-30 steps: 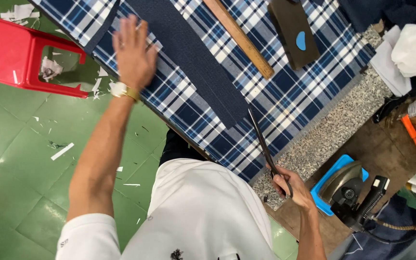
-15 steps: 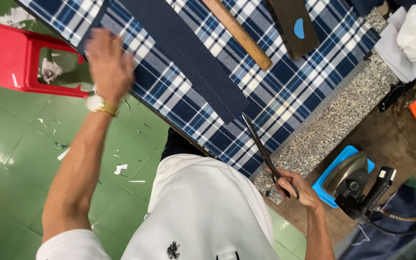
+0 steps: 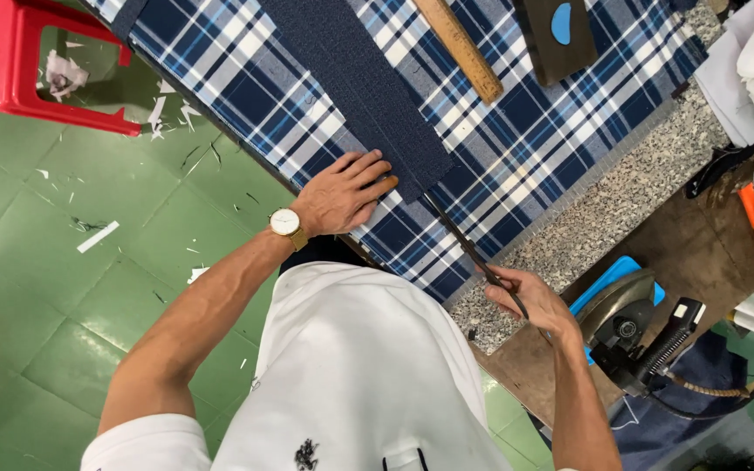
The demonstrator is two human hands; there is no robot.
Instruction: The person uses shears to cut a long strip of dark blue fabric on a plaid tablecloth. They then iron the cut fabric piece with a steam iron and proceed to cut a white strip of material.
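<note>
A long dark navy fabric strip (image 3: 355,87) lies on blue and white plaid cloth (image 3: 517,148) spread over the table. My left hand (image 3: 342,192), with a wristwatch, rests flat on the plaid cloth at the near end of the strip, fingers spread and touching its edge. My right hand (image 3: 530,301) grips the handles of long dark scissors (image 3: 464,244), whose blades point toward the strip's near corner.
A wooden ruler (image 3: 460,48) and a dark pattern piece (image 3: 556,35) lie further up the cloth. An iron (image 3: 634,327) sits on a blue pad at the right. A red plastic stool (image 3: 28,65) stands on the green floor among paper scraps.
My left hand came back from far along the strip to its near end by my body. The scissors moved closer to the strip's corner.
</note>
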